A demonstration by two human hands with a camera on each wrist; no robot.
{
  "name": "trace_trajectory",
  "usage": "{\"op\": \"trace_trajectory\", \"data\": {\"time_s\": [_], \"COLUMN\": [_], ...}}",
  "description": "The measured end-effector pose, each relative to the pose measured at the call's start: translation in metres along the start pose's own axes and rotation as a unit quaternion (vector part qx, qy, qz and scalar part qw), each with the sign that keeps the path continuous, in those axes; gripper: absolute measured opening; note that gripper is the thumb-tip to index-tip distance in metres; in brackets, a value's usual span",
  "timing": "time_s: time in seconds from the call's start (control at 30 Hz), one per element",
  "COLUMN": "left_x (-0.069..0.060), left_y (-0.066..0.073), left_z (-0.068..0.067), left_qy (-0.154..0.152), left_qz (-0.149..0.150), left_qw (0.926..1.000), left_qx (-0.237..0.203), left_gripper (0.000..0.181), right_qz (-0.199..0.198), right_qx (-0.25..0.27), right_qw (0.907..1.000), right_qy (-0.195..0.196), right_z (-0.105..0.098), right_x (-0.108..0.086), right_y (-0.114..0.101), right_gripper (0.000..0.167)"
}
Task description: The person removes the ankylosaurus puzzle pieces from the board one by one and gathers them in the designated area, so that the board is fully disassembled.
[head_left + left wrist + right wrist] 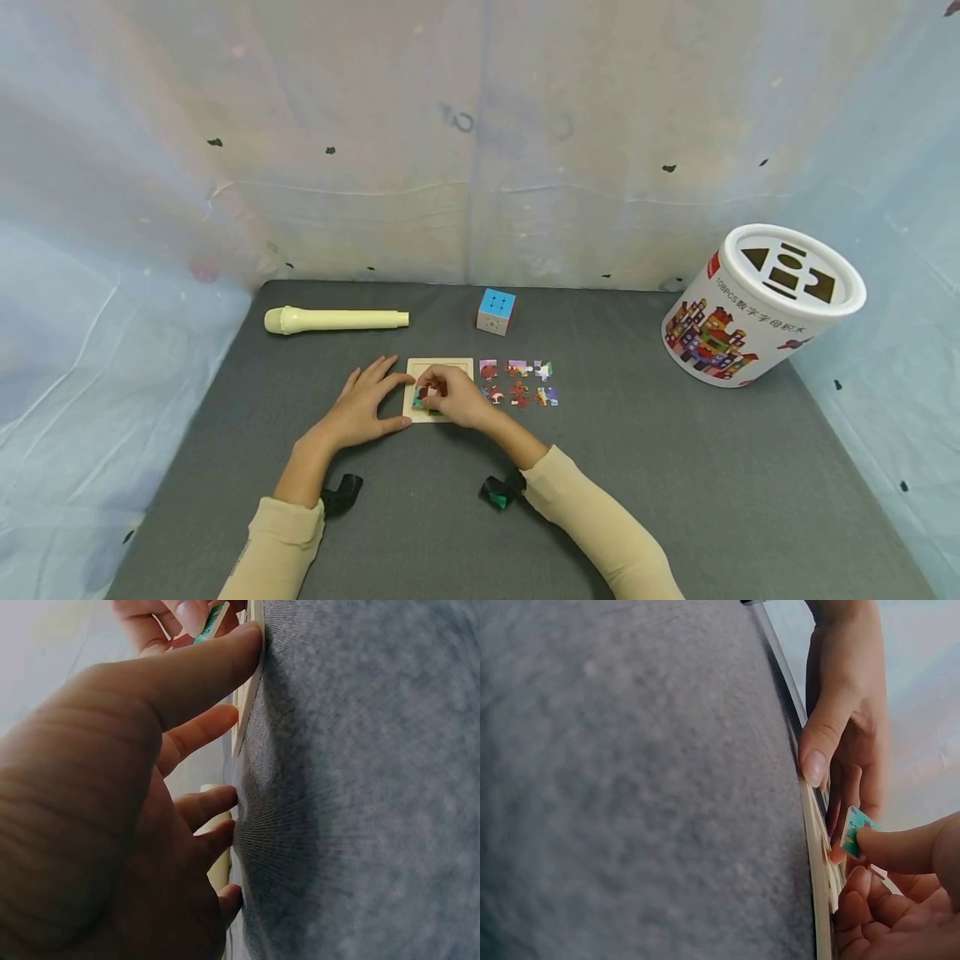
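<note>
A small wooden puzzle tray (441, 362) lies flat on the dark grey table. My left hand (362, 411) is spread at its left side, with the thumb and index finger touching its edge and the other fingers resting on the cloth. Over the tray, my right hand (461, 400) pinches a puzzle piece (852, 825) between thumb and fingers. That piece shows a green face and is tilted up in the right wrist view. My right hand hides much of the tray's inside. Several loose puzzle pieces (519, 393) lie in two rows just right of the tray.
A pale yellow microphone-shaped stick (337, 320) lies at the back left. Behind the tray stands a puzzle cube (496, 312) with a blue top. A big white tub (757, 308) with a slotted lid is at the right. Plastic sheeting (480, 167) hangs behind the table.
</note>
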State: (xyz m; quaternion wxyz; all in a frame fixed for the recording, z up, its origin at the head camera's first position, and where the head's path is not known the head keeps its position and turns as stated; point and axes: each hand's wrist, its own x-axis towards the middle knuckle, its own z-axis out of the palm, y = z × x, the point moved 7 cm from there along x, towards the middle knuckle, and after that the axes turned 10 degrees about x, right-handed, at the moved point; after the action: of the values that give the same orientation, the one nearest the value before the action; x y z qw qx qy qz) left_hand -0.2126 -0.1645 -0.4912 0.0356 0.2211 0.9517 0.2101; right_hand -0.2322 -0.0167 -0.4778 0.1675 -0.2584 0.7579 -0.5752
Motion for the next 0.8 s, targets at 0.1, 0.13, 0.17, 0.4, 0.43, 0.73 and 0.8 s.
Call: {"op": "trace_trajectory", "data": {"time_s": [0.1, 0.13, 0.17, 0.4, 0.43, 0.73, 0.8], "left_x": [-0.0001, -0.0003, -0.0003, -0.0006, -0.0007, -0.0001, -0.0001], "left_y": [0.0012, 0.0015, 0.0019, 0.0030, 0.0031, 0.0026, 0.0026], "left_z": [0.0003, 0.0004, 0.0002, -0.0014, -0.0016, -0.0008, -0.0012], "left_qy": [-0.001, -0.001, 0.000, 0.007, 0.009, 0.002, 0.001], "left_qz": [0.000, 0.000, 0.000, 0.003, 0.003, -0.001, -0.002], "left_qw": [1.0000, 1.0000, 1.0000, 0.9999, 0.9999, 1.0000, 1.0000], "left_qx": [0.003, 0.005, 0.006, 0.010, 0.010, 0.009, 0.009], "left_gripper": [0.061, 0.061, 0.061, 0.060, 0.060, 0.061, 0.061], "right_qz": [-0.002, -0.002, -0.002, -0.003, -0.001, 0.003, 0.003], "right_qx": [0.001, 0.000, -0.001, -0.006, -0.006, -0.009, -0.011], "right_qw": [1.0000, 1.0000, 1.0000, 1.0000, 1.0000, 1.0000, 0.9999], "right_qy": [0.001, 0.001, 0.001, 0.006, 0.006, -0.002, -0.002], "right_z": [-0.0013, -0.0016, -0.0020, -0.0043, -0.0044, -0.0065, -0.0077], "right_x": [0.0000, 0.0000, 0.0000, 0.0002, 0.0001, -0.0014, -0.0018], "right_y": [-0.0019, -0.0021, -0.0024, -0.0015, -0.0009, -0.0024, -0.0021], "right_gripper": [0.018, 0.018, 0.018, 0.019, 0.019, 0.017, 0.017]}}
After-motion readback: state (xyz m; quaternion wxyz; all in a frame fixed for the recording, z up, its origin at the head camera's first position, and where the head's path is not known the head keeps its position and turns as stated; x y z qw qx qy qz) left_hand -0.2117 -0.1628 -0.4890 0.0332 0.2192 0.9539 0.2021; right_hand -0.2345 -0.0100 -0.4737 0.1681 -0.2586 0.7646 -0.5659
